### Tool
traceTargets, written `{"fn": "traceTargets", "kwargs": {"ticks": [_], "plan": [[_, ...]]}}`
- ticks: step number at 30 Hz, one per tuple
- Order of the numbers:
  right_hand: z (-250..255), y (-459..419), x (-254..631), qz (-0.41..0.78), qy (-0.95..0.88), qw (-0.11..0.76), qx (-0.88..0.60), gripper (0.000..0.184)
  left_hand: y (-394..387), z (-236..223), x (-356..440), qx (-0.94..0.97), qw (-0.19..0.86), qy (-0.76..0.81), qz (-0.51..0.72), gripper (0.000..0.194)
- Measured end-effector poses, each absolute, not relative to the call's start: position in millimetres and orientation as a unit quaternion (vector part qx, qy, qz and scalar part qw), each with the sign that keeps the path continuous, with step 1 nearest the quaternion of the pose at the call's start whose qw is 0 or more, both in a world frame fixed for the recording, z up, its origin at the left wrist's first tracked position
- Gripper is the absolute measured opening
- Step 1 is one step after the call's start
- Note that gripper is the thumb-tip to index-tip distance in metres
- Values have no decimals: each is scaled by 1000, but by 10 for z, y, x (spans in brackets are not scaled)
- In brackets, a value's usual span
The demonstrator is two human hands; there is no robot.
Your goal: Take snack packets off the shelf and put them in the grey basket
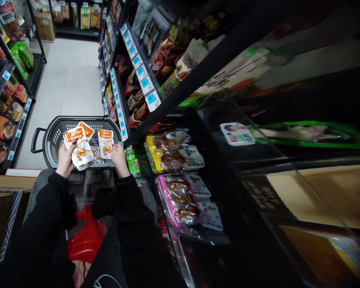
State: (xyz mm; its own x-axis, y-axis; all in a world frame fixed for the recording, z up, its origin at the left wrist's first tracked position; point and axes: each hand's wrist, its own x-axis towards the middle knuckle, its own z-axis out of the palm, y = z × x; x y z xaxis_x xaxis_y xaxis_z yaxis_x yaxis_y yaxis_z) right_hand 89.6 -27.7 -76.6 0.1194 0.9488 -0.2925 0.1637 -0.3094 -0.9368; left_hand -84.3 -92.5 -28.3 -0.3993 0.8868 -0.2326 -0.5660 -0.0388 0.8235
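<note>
My left hand (66, 159) is closed on several orange-and-white snack packets (82, 153), fanned out with the thumb across the front. A single matching snack packet (106, 145) is pinched by its edge in my right hand (119, 160). Both hands are over a grey shopping basket (52, 140), which has perforated walls and a black handle at its left. More small packets (96, 151) show inside the basket between my hands, partly hidden by the held ones.
To the right, a low black shelf carries yellow snack packs (168, 154) and pink snack packs (186, 200). Shelves with price tags line both sides of a pale floor aisle (69, 76). A red plastic object (85, 236) lies between my legs. Cardboard boxes (3, 216) stand at the left.
</note>
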Motion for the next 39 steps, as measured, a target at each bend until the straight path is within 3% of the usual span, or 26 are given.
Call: {"fn": "traceTargets", "kwargs": {"ticks": [7, 11, 14, 18, 24, 32, 39], "plan": [[-590, -326, 715, 472, -503, 413, -595, 15, -930, -280, -840, 167, 518, 455, 705, 48], [-352, -586, 604, 495, -583, 451, -460, 26, -929, -274, -809, 165, 522, 456, 702, 48], [-296, -719, 523, 467, -623, 426, -461, 33, -939, -261, -782, 162, 518, 467, 698, 50], [-379, -745, 460, 489, -582, 421, -495, 38, -948, -248, -761, 162, 518, 476, 692, 52], [-427, -694, 498, 469, -574, 433, -512, 27, -934, -268, -781, 162, 519, 460, 702, 44], [-376, -642, 615, 514, -563, 436, -479, 27, -943, -280, -790, 187, 509, 469, 697, 42], [-414, -556, 658, 588, -447, 526, -421, 31, -947, -273, -813, 179, 511, 452, 709, 42]]}}
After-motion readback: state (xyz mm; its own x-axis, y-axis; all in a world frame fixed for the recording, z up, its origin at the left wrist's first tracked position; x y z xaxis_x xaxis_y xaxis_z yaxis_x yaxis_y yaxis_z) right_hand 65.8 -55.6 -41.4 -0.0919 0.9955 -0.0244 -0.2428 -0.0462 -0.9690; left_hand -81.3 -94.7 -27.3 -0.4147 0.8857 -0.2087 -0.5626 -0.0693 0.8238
